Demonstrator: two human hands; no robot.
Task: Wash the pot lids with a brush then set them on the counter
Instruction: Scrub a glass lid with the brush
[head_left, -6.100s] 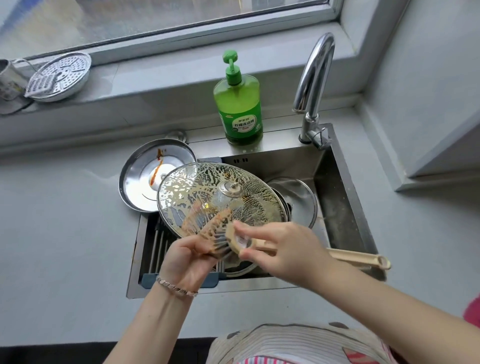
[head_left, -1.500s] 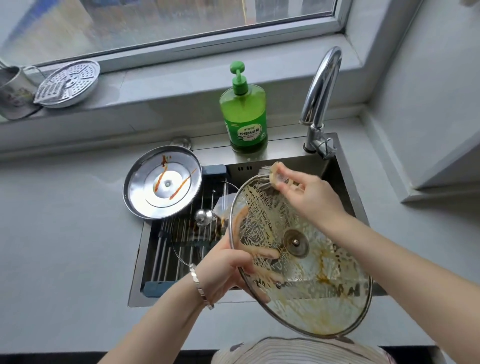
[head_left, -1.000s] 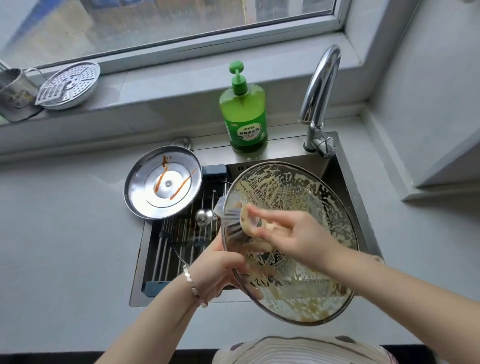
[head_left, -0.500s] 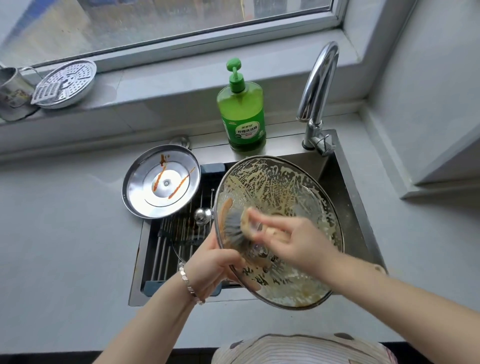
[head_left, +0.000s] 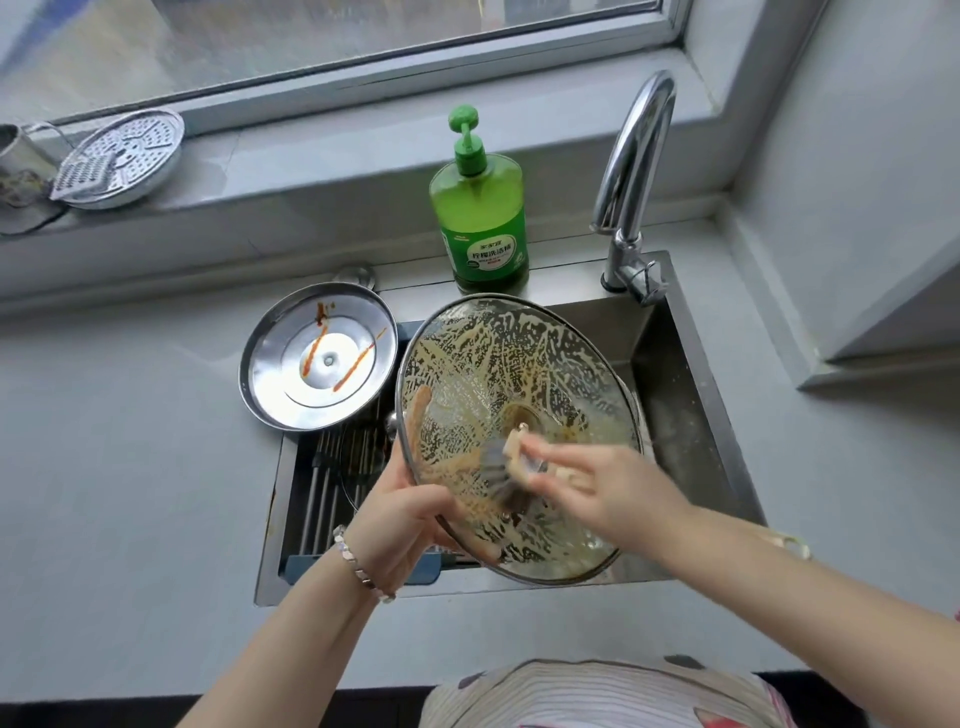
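Grey surface (head_left: 130, 467) wraps a steel sink (head_left: 691, 395) under a window; a green soap bottle (head_left: 480, 218) and the tap (head_left: 631, 156) stand at the sink's far edge.

1. Location. The glass lid (head_left: 498, 358) is held tilted over the sink, centre of frame, inner face toward the camera and coated in suds. The steel lid (head_left: 291, 374) lies upturned at centre left, overlapping the sink's corner, with red sauce streaks on it.
2. Grip. The left hand (head_left: 400, 514) grips the glass lid's lower-left rim, thumb on the near face, fingers behind the glass. The right hand (head_left: 618, 493) pinches the brush (head_left: 506, 467), its bristles on the glass below the centre boss; the hand is blurred.
3. Handling. Treat the glass lid as stiff, fairly heavy, brittle and, while soapy, slippery. Hold it by the metal rim or the knob, and keep it over the sink. The steel lid is probably lighter and tolerates knocks.
4. Set-down. Bare surface lies left of the sink.
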